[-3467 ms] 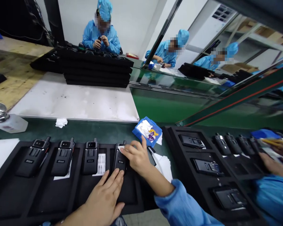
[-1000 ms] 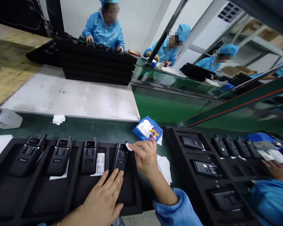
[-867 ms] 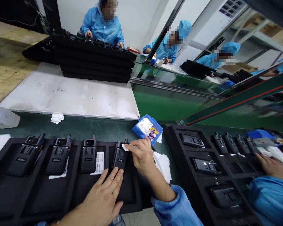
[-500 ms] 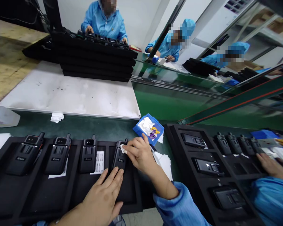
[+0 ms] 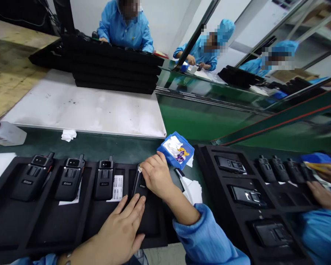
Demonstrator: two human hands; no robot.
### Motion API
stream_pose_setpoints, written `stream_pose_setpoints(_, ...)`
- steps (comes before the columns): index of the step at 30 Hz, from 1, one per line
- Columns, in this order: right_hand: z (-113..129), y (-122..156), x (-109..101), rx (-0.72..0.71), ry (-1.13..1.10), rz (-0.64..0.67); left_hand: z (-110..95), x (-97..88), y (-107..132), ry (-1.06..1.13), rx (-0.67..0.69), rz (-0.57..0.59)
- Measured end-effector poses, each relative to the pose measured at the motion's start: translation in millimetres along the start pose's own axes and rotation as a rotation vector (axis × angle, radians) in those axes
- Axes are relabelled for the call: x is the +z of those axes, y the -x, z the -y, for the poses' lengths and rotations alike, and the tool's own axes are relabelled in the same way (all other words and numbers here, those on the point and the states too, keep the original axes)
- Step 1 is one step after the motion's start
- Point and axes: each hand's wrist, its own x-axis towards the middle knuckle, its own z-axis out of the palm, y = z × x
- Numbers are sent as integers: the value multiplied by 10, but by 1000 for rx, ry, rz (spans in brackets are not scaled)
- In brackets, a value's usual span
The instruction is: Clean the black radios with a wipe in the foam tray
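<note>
A black two-way radio (image 5: 139, 183) lies face down in the rightmost slot of a black foam tray (image 5: 79, 232). My left hand (image 5: 118, 228) is stretched out flat, its fingertips resting on the radio's lower end. At the upper end my right hand (image 5: 156, 175) pinches a small white wipe (image 5: 140, 169) against the radio; the fingers mostly hide the wipe. To the left, three similar radios rest in their own slots: one at the far left (image 5: 31, 180), one beside it (image 5: 68, 180) and a third (image 5: 104, 184) next to a white label sheet (image 5: 117, 187).
Behind my right hand stands a blue box (image 5: 178, 165) of white wipes. A second foam tray (image 5: 231, 224) with radios sits at the right, where a co-worker's hands (image 5: 324, 193) are. A plastic bottle (image 5: 8, 134) stands at the left. Black trays (image 5: 113, 70) are stacked at the back.
My right hand has shifted slightly left and up over the radio's upper end, covering more of it and of the wipe. My left hand stays in place. A co-worker's second hand has appeared at the right.
</note>
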Motion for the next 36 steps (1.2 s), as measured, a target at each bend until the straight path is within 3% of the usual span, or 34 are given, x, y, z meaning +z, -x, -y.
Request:
stream_pose_setpoints(5,-13,12,44,82,-69,-62,-2,5,8,-21,8,-23)
stream_pose_setpoints(10,11,17,99,43,-56,-111,5,3,4,-25,7,-14)
stream_pose_setpoints(14,-9,31,127,94,-81,-184,7,-5,-2,-22,20,-5)
stream_pose_setpoints(26,62,67,178,134,-59,-221,12,28,5,-46,15,-40)
stream_pose_setpoints(29,-23,14,166,178,-37,-236,12,32,0,-45,17,-35)
stream_pose_setpoints(33,-199,-43,35,337,-111,-418,16,17,-16,-51,-9,-70)
stream_pose_setpoints(36,-163,57,-41,432,-214,-547,19,11,-25,-45,5,-93)
